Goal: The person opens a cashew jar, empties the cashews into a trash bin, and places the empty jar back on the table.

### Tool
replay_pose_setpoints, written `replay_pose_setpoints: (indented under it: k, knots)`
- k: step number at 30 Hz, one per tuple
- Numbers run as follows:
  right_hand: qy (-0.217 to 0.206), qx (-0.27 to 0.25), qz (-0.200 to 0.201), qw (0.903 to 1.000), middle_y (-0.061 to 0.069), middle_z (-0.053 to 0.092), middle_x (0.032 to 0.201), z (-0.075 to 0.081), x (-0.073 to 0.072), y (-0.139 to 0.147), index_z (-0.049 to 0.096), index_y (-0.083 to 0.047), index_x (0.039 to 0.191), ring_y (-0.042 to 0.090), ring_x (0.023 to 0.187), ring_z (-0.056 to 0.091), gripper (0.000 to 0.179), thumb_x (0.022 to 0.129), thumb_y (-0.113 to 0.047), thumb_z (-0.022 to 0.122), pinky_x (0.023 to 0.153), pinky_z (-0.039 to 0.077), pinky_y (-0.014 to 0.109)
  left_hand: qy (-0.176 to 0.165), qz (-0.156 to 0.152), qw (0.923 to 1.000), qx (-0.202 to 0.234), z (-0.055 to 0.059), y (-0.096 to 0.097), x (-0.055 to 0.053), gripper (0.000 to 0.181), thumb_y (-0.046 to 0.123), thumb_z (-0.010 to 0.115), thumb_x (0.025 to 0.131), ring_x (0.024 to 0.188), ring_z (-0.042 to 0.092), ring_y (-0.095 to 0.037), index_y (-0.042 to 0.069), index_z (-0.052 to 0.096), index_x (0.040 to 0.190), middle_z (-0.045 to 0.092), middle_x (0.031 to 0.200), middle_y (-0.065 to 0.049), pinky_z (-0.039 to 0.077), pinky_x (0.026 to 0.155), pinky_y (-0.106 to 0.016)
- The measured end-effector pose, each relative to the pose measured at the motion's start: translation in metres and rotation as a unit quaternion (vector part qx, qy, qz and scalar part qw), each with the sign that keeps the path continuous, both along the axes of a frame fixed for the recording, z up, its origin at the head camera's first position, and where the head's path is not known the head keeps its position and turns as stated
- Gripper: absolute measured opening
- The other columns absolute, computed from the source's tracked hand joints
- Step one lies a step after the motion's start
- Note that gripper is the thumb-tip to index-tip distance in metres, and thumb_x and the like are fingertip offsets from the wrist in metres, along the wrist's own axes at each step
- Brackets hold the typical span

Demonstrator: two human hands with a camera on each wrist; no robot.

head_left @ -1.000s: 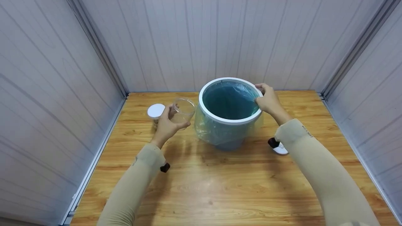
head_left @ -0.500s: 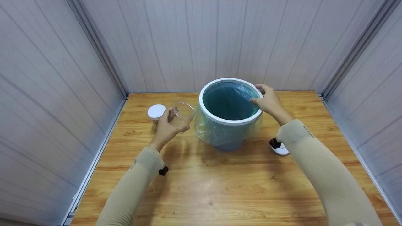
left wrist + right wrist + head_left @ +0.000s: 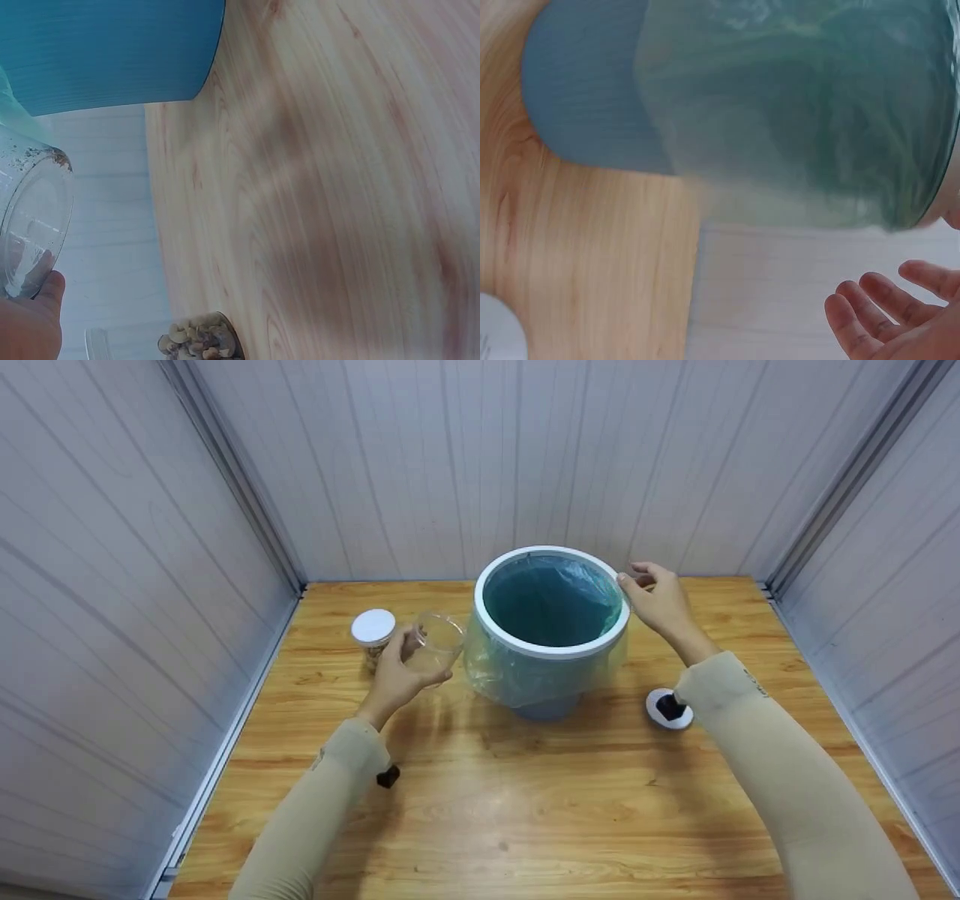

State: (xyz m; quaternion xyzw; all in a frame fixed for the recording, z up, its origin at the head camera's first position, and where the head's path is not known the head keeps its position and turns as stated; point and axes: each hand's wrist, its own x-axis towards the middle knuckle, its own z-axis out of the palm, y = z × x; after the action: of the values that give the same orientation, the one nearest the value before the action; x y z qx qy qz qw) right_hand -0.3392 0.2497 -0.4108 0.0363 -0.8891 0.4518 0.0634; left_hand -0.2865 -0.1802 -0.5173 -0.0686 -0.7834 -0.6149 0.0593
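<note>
Left of the bin, my left hand [image 3: 396, 673] grips a clear plastic jar [image 3: 437, 643] that has no lid on and is tilted. In the left wrist view, small dark specks cling to the wall of this jar [image 3: 34, 217]. The blue waste bin [image 3: 547, 709] stands upright with a green liner bag [image 3: 517, 679] folded out under its white rim ring [image 3: 551, 651]. My right hand [image 3: 664, 604] is at the bin's right side, thumb at the rim. In the right wrist view, the fingers of that right hand [image 3: 896, 315] are spread loosely beside the bag, holding nothing.
Behind my left hand stands a second jar with a white lid [image 3: 373, 626]; cashew-like nuts [image 3: 199, 341] show inside it. A loose white lid [image 3: 655, 714] lies on the wooden tabletop [image 3: 510, 810] beneath my right wrist. Pale panels [image 3: 480, 457] enclose the table's back and sides.
My right hand has come off the rim and liner and shifted slightly right, uncovering more of the loose lid. My left hand has lowered a little with the clear jar.
</note>
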Motion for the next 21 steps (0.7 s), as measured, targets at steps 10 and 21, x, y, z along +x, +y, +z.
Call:
replay_pose_setpoints:
  k: [10, 21]
  knots:
    - [0.010, 0.030, -0.024, 0.9992, 0.033, 0.064, 0.138, -0.017, 0.002, 0.025, 0.056, 0.007, 0.151, 0.044, 0.130, 0.060, 0.064, 0.111, -0.042, 0.059, 0.102, 0.053, 0.052, -0.015, 0.008, 0.9998, 0.002, -0.010, 0.001, 0.003, 0.082, 0.006, 0.099, 0.074, 0.147, 0.053, -0.034, 0.011, 0.054, 0.142, 0.061, 0.152, -0.015, 0.035, 0.127, -0.064]
    - [0.002, 0.036, -0.035, 0.9987, 0.032, 0.066, 0.136, -0.022, 0.008, 0.029, 0.059, 0.006, 0.149, 0.043, 0.127, 0.061, 0.060, 0.110, -0.040, 0.061, 0.095, 0.053, 0.043, -0.052, 0.014, 0.9985, -0.003, -0.025, 0.009, 0.004, 0.083, 0.014, 0.097, 0.080, 0.150, 0.047, -0.036, 0.011, 0.050, 0.149, 0.053, 0.155, -0.013, 0.035, 0.129, -0.058]
